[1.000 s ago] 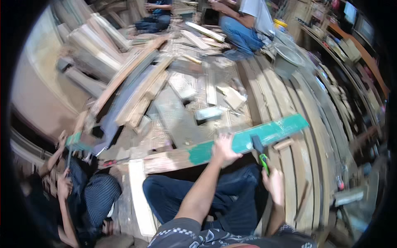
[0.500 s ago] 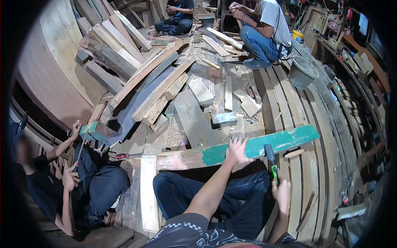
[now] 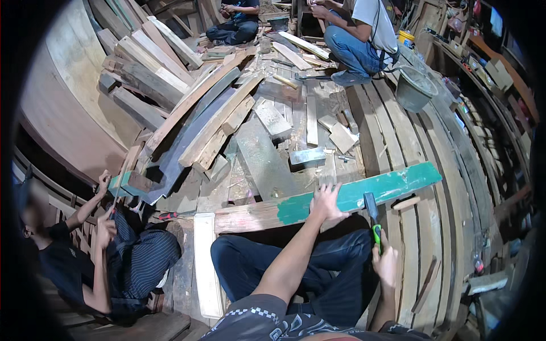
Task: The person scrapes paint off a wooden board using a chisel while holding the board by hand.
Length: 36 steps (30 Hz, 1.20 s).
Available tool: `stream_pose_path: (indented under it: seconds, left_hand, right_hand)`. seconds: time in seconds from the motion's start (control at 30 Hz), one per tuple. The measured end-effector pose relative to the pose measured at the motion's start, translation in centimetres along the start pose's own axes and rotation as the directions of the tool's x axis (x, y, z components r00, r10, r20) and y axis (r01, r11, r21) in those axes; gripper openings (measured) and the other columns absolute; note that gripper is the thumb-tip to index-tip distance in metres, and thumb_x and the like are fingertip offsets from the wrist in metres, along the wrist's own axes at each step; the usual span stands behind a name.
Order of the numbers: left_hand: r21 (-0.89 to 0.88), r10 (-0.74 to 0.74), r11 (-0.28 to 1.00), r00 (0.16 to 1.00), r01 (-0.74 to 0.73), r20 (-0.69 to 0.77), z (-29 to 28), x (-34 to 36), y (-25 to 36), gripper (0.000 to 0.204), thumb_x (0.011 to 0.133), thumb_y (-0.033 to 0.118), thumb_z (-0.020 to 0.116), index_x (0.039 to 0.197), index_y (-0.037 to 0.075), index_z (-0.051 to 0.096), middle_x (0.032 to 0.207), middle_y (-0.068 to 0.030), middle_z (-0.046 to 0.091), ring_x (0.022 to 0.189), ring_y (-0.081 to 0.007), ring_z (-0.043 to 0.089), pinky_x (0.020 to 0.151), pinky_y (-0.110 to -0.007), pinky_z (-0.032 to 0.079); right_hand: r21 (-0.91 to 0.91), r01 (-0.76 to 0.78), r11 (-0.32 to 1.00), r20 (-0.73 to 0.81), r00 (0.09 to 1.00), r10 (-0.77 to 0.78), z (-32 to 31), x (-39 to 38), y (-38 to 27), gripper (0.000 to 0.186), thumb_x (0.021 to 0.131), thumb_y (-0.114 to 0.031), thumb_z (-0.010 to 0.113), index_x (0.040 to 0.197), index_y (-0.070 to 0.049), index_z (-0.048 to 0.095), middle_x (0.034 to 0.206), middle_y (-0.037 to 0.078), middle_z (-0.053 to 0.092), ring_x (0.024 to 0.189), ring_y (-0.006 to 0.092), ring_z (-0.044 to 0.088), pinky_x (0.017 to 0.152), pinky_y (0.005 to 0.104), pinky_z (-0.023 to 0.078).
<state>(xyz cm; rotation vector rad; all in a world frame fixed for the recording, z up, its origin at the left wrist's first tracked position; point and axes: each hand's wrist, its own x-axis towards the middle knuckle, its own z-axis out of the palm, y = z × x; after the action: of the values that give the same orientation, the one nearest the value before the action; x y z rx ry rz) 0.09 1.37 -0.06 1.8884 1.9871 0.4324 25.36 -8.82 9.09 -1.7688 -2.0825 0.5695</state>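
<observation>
A long wooden plank (image 3: 392, 183) lies crosswise just beyond my folded legs. Green paint covers its middle and right part, while its left end (image 3: 242, 219) is bare, reddish wood. My left hand (image 3: 326, 203) lies on the painted part, fingers spread toward the far edge. In my right hand (image 3: 387, 262) is a paint scraper (image 3: 372, 210), gripped by its black and green handle. Its dark flat blade points away from me, with the tip at the plank's near edge; whether it touches the paint is hard to tell. Beside the blade is a short wooden handle (image 3: 406, 203).
A pale board (image 3: 209, 267) lies left of my legs. At the left, a seated person (image 3: 74, 256) works a thin tool on a green-painted block (image 3: 132, 183). Two people sit farther back. Stacked beams (image 3: 148, 79), a metal block (image 3: 307, 157) and a grey bucket (image 3: 417, 89) stand around.
The view has tilted slightly. My scraper stays at the plank's near edge with little shift, and my left hand keeps its place. The person at the left has moved the tool hand upward.
</observation>
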Motion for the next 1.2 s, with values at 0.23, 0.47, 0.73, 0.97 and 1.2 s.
stream_pose_path:
  seconds: [0.23,0.47,0.73,0.97,1.2]
  left_hand:
    - [0.103,0.008,0.995,0.999,-0.002,-0.053,0.9,0.3,-0.4,0.124,0.052,0.067,0.084,0.153,0.015,0.036,0.146,-0.019,0.049,0.137,-0.0381,0.044,0.111,-0.056,0.038]
    - [0.058,0.006,0.998,1.0,-0.006,-0.008,0.3,0.1,-0.3,0.124,0.053,0.066,0.086,0.154,0.014,0.036,0.149,-0.0184,0.044,0.137,-0.038,0.044,0.112,-0.055,0.037]
    - [0.055,-0.012,0.998,1.0,0.01,0.026,-0.1,0.2,0.2,0.124,0.052,0.063,0.085,0.154,0.014,0.035,0.148,-0.0197,0.045,0.14,-0.0388,0.04,0.113,-0.056,0.036]
    - [0.026,0.028,0.999,0.999,-0.027,-0.038,-0.4,-0.1,0.0,0.124,0.052,0.063,0.086,0.154,0.014,0.035,0.142,-0.0184,0.05,0.136,-0.0387,0.044,0.109,-0.056,0.039]
    - [0.035,-0.005,0.999,1.0,0.005,-0.008,0.5,0.2,-0.4,0.125,0.054,0.064,0.086,0.155,0.015,0.032,0.149,-0.0204,0.043,0.14,-0.0403,0.04,0.115,-0.061,0.03]
  right_hand:
    - [0.008,0.014,1.0,-0.007,1.0,-0.014,1.7,5.3,-0.7,0.049,0.093,-0.012,0.06,0.142,-0.009,0.054,0.084,0.031,0.066,0.08,0.0498,0.064,0.07,0.0579,0.049]
    - [-0.001,0.067,0.998,-0.043,0.997,-0.067,0.4,-0.4,1.1,0.049,0.09,-0.007,0.061,0.138,-0.004,0.057,0.08,0.031,0.065,0.074,0.048,0.066,0.066,0.0555,0.052]
    - [-0.047,0.147,0.988,-0.115,0.982,-0.152,3.5,7.0,-0.2,0.046,0.092,-0.015,0.06,0.137,-0.005,0.057,0.082,0.032,0.065,0.077,0.047,0.067,0.065,0.0564,0.051]
    - [0.007,0.024,1.0,-0.012,1.0,-0.024,0.4,-0.7,0.8,0.05,0.091,-0.008,0.06,0.141,-0.008,0.055,0.081,0.032,0.065,0.075,0.0474,0.067,0.064,0.0545,0.052]
    - [0.035,0.07,0.997,-0.064,0.996,-0.067,2.6,5.0,-0.9,0.046,0.092,-0.009,0.059,0.137,-0.002,0.057,0.08,0.033,0.064,0.076,0.0484,0.066,0.067,0.0552,0.051]
